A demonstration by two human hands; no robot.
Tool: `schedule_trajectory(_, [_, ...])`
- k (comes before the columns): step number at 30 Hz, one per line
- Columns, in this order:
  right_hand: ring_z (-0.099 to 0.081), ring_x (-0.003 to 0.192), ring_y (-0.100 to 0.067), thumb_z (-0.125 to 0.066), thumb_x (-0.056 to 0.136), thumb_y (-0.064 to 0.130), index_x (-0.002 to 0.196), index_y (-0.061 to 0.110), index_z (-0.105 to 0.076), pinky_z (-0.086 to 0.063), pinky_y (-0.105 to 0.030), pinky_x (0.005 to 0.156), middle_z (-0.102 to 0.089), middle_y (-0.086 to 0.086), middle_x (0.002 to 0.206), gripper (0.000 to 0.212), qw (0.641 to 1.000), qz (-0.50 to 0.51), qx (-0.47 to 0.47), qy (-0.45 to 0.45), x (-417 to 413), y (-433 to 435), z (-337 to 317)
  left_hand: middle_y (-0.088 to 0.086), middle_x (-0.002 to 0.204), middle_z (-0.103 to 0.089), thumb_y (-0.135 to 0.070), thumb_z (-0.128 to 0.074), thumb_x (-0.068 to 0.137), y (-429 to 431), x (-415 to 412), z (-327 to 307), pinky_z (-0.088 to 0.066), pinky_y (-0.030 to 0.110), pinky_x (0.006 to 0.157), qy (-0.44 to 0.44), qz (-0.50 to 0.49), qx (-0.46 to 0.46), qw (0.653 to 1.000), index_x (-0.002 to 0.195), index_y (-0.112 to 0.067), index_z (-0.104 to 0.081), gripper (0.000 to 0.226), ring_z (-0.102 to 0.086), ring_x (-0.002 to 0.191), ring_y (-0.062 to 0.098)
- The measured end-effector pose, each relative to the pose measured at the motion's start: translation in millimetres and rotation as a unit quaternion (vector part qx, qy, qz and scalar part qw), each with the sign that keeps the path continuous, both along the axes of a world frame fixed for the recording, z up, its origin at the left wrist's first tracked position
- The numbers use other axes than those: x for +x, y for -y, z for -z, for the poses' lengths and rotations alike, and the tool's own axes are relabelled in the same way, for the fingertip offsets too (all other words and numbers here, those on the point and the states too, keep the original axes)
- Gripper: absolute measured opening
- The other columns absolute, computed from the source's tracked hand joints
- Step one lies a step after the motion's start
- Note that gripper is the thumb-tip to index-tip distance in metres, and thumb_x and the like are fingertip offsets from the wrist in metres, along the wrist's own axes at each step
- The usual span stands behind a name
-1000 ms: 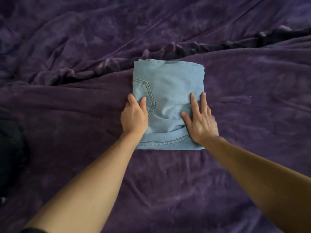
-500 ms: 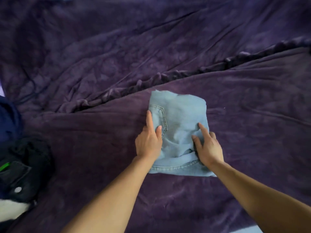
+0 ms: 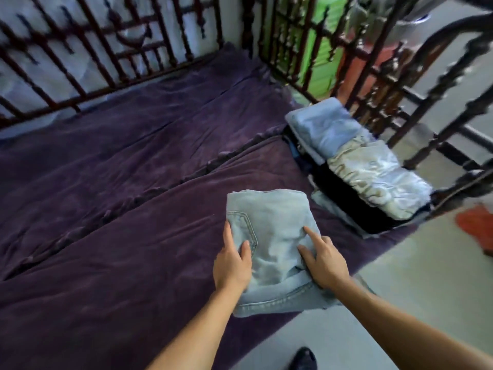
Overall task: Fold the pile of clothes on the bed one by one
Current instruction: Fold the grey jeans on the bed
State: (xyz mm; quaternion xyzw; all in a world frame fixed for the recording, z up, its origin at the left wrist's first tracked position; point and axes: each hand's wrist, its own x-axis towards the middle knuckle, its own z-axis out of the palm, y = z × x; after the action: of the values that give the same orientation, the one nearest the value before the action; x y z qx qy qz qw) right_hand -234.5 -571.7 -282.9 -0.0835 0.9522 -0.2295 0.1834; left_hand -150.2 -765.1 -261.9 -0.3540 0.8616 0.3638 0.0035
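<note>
Light blue folded jeans, back pocket showing on top, are near the right edge of the purple bed cover. My left hand grips their left side, thumb on top beside the pocket. My right hand holds the right side with thumb and forefinger spread on the denim. The waistband end hangs past the bed's edge over the floor. Beyond them at the bed's right end lies a pile of folded clothes, a pale blue piece and a shiny cream one over dark garments.
A dark ornate metal bed frame runs along the far side and the right end. Grey floor lies to the right, with a red object on it and a dark shoe at the bottom.
Both hands went from pressing flat on the jeans to gripping their sides. The jeans moved right toward the bed's edge, and the view swung right, revealing the folded pile and bed frame.
</note>
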Motion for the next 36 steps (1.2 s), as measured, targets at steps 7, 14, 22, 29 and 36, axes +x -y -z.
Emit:
schedule_trajectory(7, [-0.054, 0.115, -0.029, -0.045, 0.094, 0.053, 0.145, 0.041, -0.03, -0.048, -0.041, 0.089, -0.049, -0.005, 0.131, 0.054, 0.999, 0.004, 0.016, -0.051, -93, -128, -66, 0.016, 0.127, -0.06, -0.038, -0.047, 0.096, -121, -90, -51, -0.046, 0.039, 0.086, -0.067, 0.012, 0.059, 0.996, 0.151, -0.027, -0.014, 0.065, -0.058, 0.109, 0.038])
schedule_trajectory(14, [-0.053, 0.118, -0.028, -0.049, 0.095, 0.049, 0.144, 0.039, -0.036, -0.045, -0.039, 0.092, -0.054, -0.006, 0.131, 0.051, 0.993, -0.018, 0.044, -0.105, -191, -198, -107, 0.008, 0.134, -0.056, -0.03, -0.05, 0.096, -190, -176, -78, -0.045, 0.035, 0.089, -0.123, 0.01, 0.124, 0.985, 0.15, -0.024, -0.019, 0.062, -0.058, 0.114, 0.034])
schedule_trajectory(22, [-0.055, 0.116, -0.029, -0.046, 0.096, 0.045, 0.144, 0.039, -0.034, -0.047, -0.039, 0.088, -0.055, -0.005, 0.13, 0.05, 0.988, -0.057, 0.103, -0.102, -335, -222, -91, 0.004, 0.153, -0.033, -0.021, -0.053, 0.095, -229, -285, -35, -0.036, 0.026, 0.101, -0.115, -0.007, 0.237, 0.965, 0.153, -0.022, -0.009, 0.073, -0.043, 0.132, 0.025])
schedule_trajectory(29, [-0.02, 0.144, -0.026, -0.041, 0.09, 0.065, 0.15, 0.04, -0.019, -0.029, -0.045, 0.11, -0.022, -0.003, 0.158, 0.068, 0.986, -0.048, 0.158, -0.017, -365, -224, -11, 0.016, 0.152, -0.028, -0.031, -0.061, 0.087, -216, -349, 16, -0.033, 0.04, 0.107, 0.003, 0.103, 0.004, 0.995, 0.15, -0.016, -0.022, 0.076, -0.03, 0.138, 0.031])
schedule_trajectory(36, [0.008, 0.148, -0.034, -0.015, 0.079, 0.087, 0.151, 0.044, 0.001, -0.005, -0.061, 0.114, -0.001, -0.009, 0.162, 0.086, 0.973, -0.097, 0.198, -0.062, -342, -230, 35, 0.015, 0.16, -0.002, -0.06, -0.025, 0.09, -202, -409, 61, -0.011, 0.056, 0.114, 0.02, 0.414, -0.259, 0.873, 0.15, -0.035, -0.01, 0.067, 0.0, 0.146, 0.039])
